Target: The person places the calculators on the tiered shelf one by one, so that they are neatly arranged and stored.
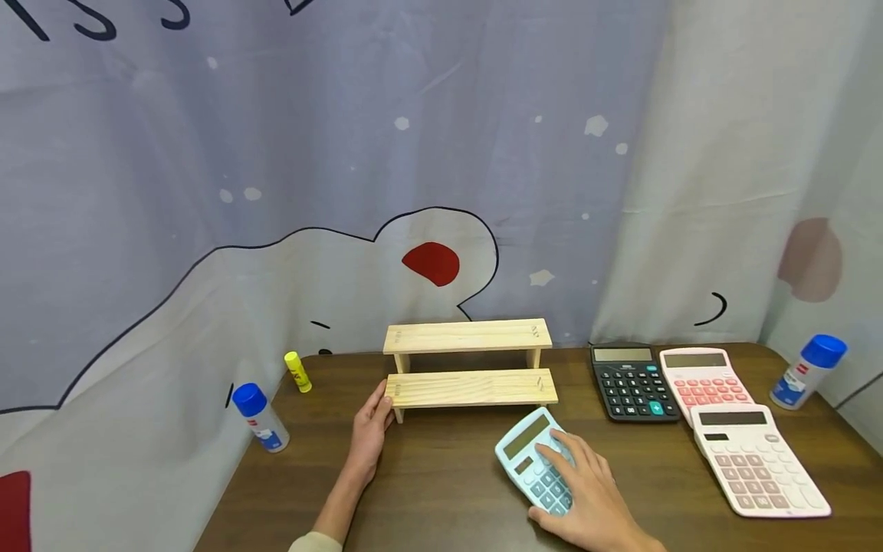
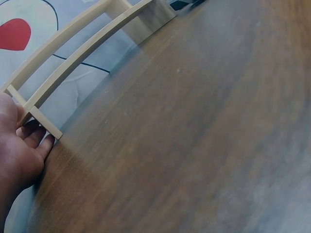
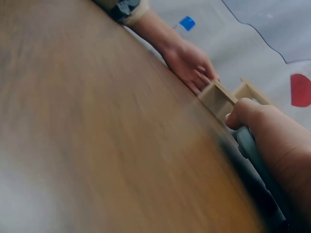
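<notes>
A two-step wooden shelf (image 1: 476,389) of pale wood stands near the back of the table. My left hand (image 1: 369,437) holds the left end of its lower step, and the left wrist view shows the fingers (image 2: 35,136) by the shelf's end leg. In front of the shelf, at its right, my right hand (image 1: 582,491) grips a light blue calculator (image 1: 527,445), which is turned at an angle. The thumb lies at the calculator's lower left edge and the fingers reach across its face. In the right wrist view the calculator (image 3: 248,145) shows edge-on, with a dark shadow beneath.
A black calculator (image 1: 635,387), a pink one (image 1: 704,379) and a white one (image 1: 759,460) lie at the right, the pink and white overlapping. Blue-capped white bottles stand left (image 1: 262,420) and right (image 1: 807,372). A small yellow tube (image 1: 298,372) stands at the back left.
</notes>
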A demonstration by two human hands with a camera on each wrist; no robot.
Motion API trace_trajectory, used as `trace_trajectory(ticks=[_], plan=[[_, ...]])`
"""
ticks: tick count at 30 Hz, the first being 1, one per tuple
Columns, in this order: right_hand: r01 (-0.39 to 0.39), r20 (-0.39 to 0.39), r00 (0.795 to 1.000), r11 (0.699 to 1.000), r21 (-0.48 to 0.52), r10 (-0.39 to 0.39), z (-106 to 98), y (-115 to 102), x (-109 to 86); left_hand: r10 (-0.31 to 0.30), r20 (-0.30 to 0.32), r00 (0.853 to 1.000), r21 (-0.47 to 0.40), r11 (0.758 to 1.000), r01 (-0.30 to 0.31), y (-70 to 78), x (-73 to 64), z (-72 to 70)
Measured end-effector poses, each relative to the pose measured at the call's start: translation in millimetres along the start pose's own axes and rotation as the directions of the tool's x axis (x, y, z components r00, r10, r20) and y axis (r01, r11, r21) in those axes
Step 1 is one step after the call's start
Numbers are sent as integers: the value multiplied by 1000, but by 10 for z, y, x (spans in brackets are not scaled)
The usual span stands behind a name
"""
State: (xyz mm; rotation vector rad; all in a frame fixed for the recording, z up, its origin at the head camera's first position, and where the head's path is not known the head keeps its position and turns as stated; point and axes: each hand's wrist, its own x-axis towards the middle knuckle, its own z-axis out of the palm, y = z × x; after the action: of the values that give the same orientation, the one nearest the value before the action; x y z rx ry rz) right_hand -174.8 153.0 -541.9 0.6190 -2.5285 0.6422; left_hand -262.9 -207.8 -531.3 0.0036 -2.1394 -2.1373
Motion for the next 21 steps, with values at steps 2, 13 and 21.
trace_trajectory(ticks=[2, 13, 21], plan=[[28, -1, 1000, 1000, 3, -28, 36, -66, 13, 0, 4, 1000, -6, 1000, 0, 2, -7, -7], [180, -32, 983, 983, 37, -179, 193, -417, 83, -1, 13, 1000, -29, 1000, 1, 7, 15, 10], [209, -84, 976, 974, 86, -202, 289, -545, 221, 2, -5, 1000, -24, 1000, -2, -1, 6, 4]])
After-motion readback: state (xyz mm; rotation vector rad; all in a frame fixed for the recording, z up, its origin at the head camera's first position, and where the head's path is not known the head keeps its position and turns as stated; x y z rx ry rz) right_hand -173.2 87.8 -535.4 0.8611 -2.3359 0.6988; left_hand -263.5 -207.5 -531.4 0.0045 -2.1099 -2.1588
